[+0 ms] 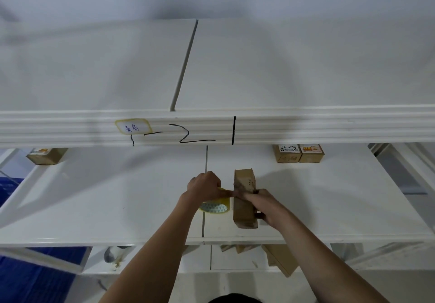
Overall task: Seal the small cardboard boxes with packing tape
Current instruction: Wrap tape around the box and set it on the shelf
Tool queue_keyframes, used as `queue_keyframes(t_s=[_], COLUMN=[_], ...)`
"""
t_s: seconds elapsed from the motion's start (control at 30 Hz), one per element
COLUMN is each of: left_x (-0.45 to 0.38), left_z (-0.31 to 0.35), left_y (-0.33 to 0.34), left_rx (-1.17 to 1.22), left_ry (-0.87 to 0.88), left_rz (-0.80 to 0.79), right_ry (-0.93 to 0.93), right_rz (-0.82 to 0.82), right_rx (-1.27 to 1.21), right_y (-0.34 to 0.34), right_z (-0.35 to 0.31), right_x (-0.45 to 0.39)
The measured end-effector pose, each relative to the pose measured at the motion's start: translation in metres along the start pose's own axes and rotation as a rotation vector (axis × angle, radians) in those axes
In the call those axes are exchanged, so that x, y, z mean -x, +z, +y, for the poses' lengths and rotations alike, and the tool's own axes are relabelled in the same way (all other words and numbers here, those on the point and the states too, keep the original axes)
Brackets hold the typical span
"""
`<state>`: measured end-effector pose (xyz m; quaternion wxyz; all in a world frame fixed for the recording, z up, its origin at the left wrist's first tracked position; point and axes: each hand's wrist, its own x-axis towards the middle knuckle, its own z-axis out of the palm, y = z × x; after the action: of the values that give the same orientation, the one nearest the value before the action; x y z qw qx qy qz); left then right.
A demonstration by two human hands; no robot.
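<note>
A narrow brown cardboard box (244, 180) stands on its edge on the white middle shelf (117, 196). My right hand (261, 205) grips the box's near half from the right, thumb on its side. Just left of the box, my left hand (207, 186) holds a yellowish roll of packing tape (217, 206); its fingers reach to the box's left face, where a strip of tape seems to meet the cardboard. The roll's near rim rests on or just above the shelf.
Two labelled small boxes (299, 153) sit at the back right of the shelf, another box (47, 155) at the back left. An upper shelf edge (211, 128) with marker writing overhangs. Flat cardboard pieces (280, 259) lie on the lower shelf.
</note>
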<state>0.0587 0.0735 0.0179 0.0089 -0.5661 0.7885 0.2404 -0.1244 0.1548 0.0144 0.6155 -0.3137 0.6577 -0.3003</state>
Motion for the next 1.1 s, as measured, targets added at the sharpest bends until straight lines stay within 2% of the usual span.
queue_keyframes(t_s=[0.23, 0.43, 0.63, 0.8, 1.1], left_x=[0.007, 0.01, 0.005, 0.009, 0.007], left_z=[-0.008, -0.021, -0.02, -0.018, 0.0], left_y=[0.0, -0.009, -0.002, 0.003, 0.003], left_rx=[0.408, 0.53, 0.437, 0.179, 0.132], left_ry=[0.025, 0.065, 0.024, -0.019, -0.02], left_rz=[-0.125, -0.227, -0.205, -0.056, -0.017], right_ry=[-0.04, -0.029, -0.019, -0.057, -0.055], right_rz=[-0.049, -0.072, -0.059, -0.093, -0.157], right_rx=[-0.013, -0.034, -0.017, -0.04, -0.191], right_y=[-0.016, -0.032, -0.027, -0.031, -0.027], right_z=[0.0, 0.008, 0.013, 0.005, 0.006], right_x=[0.0, 0.005, 0.004, 0.008, 0.005])
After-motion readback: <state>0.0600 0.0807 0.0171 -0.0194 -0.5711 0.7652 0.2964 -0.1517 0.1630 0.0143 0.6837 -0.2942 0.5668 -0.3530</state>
